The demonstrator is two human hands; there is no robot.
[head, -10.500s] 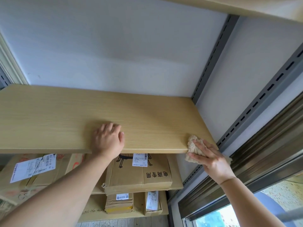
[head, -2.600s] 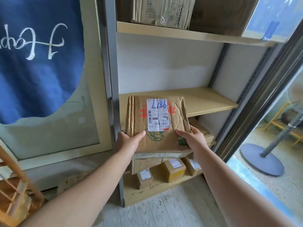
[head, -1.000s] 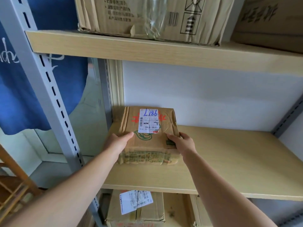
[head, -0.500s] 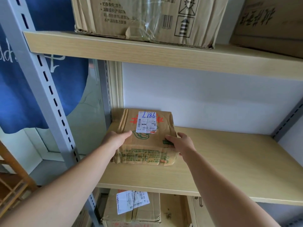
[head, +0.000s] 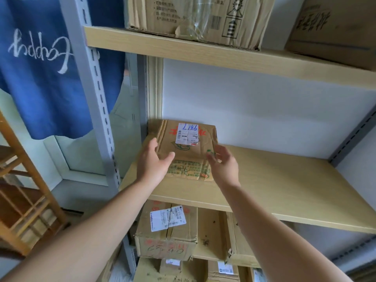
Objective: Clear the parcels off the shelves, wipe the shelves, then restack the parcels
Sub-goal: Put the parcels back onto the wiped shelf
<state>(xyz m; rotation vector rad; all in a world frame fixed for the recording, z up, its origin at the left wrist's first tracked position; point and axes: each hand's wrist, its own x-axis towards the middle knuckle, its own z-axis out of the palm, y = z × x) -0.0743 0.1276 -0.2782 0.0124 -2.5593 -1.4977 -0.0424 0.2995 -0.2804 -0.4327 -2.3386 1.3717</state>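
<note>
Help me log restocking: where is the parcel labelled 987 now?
The parcel lies at the middle shelf's back-left corner, between the left hand and right hand.

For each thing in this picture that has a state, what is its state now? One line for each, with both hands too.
Parcel with blue handwritten number: lies flat at the left back corner of the middle shelf.
Left hand: open, at the parcel's left side.
Right hand: open, near the parcel's right side; contact cannot be told.
Middle shelf: bare to the right of the parcel.
Upper shelf: loaded with cartons.
Lower shelf box: closed, labelled.
</note>
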